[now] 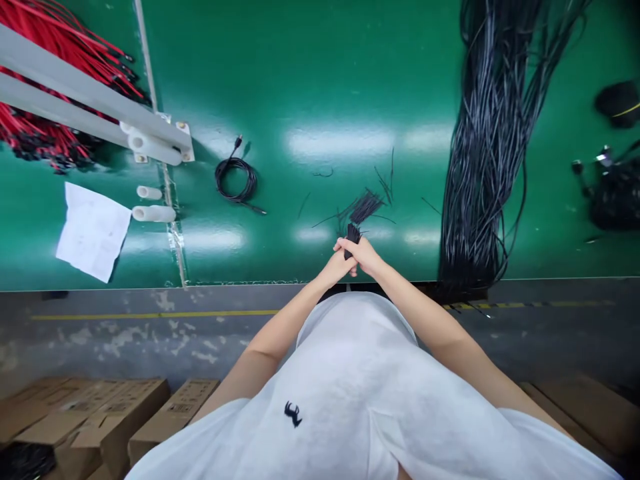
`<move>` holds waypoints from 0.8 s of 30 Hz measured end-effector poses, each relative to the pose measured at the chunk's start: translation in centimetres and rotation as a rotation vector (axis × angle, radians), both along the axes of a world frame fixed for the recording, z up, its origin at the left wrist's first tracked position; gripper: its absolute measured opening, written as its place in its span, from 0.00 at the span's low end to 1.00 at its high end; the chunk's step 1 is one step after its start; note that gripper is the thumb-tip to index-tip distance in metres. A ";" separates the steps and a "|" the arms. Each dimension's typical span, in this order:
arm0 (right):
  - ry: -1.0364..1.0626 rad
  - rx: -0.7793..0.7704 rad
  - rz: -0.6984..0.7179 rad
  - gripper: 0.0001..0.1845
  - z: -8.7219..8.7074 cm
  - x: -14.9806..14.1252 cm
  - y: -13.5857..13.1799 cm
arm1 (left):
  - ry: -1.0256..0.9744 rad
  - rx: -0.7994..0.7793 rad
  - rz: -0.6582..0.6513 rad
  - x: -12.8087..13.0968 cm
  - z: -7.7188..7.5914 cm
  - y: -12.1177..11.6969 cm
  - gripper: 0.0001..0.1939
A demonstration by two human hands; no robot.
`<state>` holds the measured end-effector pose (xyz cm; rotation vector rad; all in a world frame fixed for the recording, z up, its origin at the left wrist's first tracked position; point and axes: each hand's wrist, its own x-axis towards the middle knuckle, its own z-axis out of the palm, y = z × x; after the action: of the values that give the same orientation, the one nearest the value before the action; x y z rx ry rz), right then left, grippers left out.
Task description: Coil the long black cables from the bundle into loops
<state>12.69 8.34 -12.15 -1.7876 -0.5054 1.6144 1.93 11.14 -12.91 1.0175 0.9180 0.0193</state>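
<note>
Both hands meet near the front edge of the green table [345,80], around a small bundle of short black ties or wires [353,235]. My left hand [338,265] is closed round the lower part of the bundle. From the right, my right hand [365,255] is closed on the same bundle, its thumb laid across it. Just beyond the fingers lies a loose heap of similar short black strands [366,207], with several single strands scattered about it. The lower end of the bundle is hidden by the fingers.
A coiled black cable [236,180] lies to the left, near a white paper [94,231] and white rollers [154,213]. Red cables [75,47] sit behind a metal frame [90,87]. Long black cables [485,160] hang over the right edge. Cardboard boxes [115,413] stand on the floor.
</note>
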 end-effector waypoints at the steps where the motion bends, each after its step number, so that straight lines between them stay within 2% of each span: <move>1: -0.021 0.000 -0.012 0.19 0.0 1.4 0.0 | 0.000 0.072 -0.054 0.1 -0.4 0.3 0.11; 3: -0.153 0.013 0.005 0.16 -0.1 5.0 1.1 | 0.071 0.270 -0.148 -0.1 -1.5 0.7 0.11; 4: -0.281 0.024 0.057 0.14 -0.2 7.0 2.2 | 0.126 0.364 -0.203 -0.5 -2.1 0.7 0.10; 7: -0.796 0.052 0.365 0.15 -1.0 12.2 6.9 | 0.206 0.487 -0.385 -1.7 -3.8 -0.2 0.06; 9: -1.018 0.106 0.541 0.17 -2.0 14.3 10.6 | 0.180 0.501 -0.451 -2.0 -4.8 -1.1 0.07; 11: -1.087 0.186 0.650 0.18 -3.6 15.2 14.2 | 0.182 0.546 -0.448 -1.6 -5.6 -1.5 0.13; 13: -1.082 0.229 0.686 0.18 -5.4 15.4 16.8 | 0.195 0.587 -0.432 -0.6 -6.2 -1.3 0.20; 16: -1.054 0.225 0.625 0.19 -7.3 15.4 18.1 | 0.149 0.658 -0.450 0.5 -6.6 0.1 0.22; 18: -1.082 0.277 0.542 0.23 -7.5 15.5 16.6 | 0.147 0.779 -0.402 0.3 -6.6 2.0 0.21; 20: -1.103 0.380 0.414 0.26 -6.9 15.8 12.9 | 0.269 0.949 -0.226 -0.7 -6.7 4.8 0.23; 22: -1.061 0.467 0.265 0.25 -6.1 16.0 7.1 | 0.490 1.068 -0.014 -2.0 -7.0 8.5 0.28; 24: -0.975 0.431 0.158 0.22 -5.8 15.8 -0.6 | 0.688 1.081 0.068 -2.7 -7.7 12.5 0.33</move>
<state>28.54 7.73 -17.98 -2.1114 -1.3320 0.5293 -0.79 23.64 -20.59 2.0625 1.6317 0.2577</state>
